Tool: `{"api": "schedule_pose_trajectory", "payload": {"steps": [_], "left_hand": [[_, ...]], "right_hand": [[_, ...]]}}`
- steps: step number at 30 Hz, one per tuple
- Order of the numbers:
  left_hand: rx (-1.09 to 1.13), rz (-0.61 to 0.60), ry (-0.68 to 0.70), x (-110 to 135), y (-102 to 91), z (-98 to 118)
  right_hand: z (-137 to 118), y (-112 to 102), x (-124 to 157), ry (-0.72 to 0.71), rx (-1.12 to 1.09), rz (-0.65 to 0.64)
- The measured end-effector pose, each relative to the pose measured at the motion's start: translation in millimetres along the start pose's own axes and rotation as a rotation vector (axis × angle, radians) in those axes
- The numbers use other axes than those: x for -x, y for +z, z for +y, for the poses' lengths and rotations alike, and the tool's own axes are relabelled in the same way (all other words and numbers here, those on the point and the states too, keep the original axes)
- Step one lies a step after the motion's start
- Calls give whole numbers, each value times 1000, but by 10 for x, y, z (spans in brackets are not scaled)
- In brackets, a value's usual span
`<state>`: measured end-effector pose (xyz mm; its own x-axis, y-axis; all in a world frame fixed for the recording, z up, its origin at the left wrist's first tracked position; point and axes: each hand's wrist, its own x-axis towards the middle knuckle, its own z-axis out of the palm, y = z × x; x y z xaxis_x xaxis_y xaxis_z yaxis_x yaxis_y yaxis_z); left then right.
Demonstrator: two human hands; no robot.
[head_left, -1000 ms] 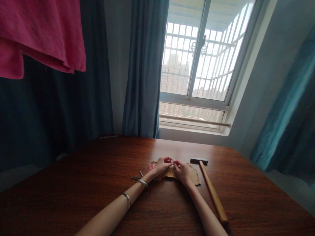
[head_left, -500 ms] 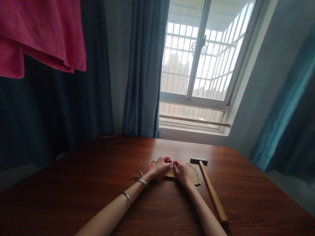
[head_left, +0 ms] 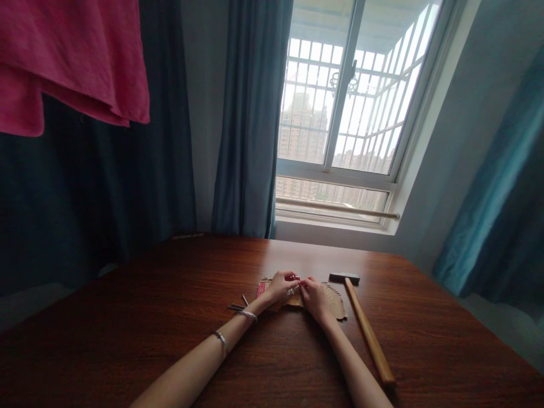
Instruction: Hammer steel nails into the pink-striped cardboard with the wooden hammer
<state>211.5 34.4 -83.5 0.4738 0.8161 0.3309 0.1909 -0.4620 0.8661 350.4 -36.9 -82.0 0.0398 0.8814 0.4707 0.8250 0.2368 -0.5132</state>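
Meeting over tan, hole-dotted flat sheet, curled left hand and right hand seem mid fine work, fingertip opening and hold unclear; next move likely needs steadiness.

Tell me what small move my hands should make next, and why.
I'd probably set the small whitish pieces down on the cardboard before reaching for the hammer: the left hand and right hand are close together over the cardboard, apparently busy with those pieces, while the hammer lies on the table to the right.
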Motion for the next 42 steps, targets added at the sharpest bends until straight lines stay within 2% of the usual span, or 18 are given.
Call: {"api": "schedule_pose_trajectory", "payload": {"steps": [4,8,13,16,18,22,28,31,33,35,37,39,42], "left_hand": [[14,9,-23,-5,10,14],[25,30,-39,0,16,19],[34,20,-71,9,18,9],[27,15,-73,16,19,22],[19,12,-71,18,22,26],[2,12,-59,9,26,-2],[-18,6,-78,2,25,-6],[-38,8,-113,11,21,26],[-41,15,-118,18,18,38],[-27,16,-103,23,19,37],[-7,21,-90,23,23,28],[7,27,-93,20,30,17],[15,33,-101,13,41,2]], "right_hand": [[-62,-72,-3,11,17,-22],[-25,-392,-28,66,84,-8],[282,-958,139,264,273,58],[481,-1161,378,472,530,-3],[565,-1213,525,542,565,-103],[597,-1187,663,560,519,-262],[544,-1120,660,542,511,-226],[548,-1113,633,508,344,-162],[532,-1108,594,499,144,-85],[476,-1104,547,491,-164,10],[372,-1114,505,487,-533,46],[228,-1141,483,512,-844,-17],[-8,-1192,488,560,-1093,-159]]}}
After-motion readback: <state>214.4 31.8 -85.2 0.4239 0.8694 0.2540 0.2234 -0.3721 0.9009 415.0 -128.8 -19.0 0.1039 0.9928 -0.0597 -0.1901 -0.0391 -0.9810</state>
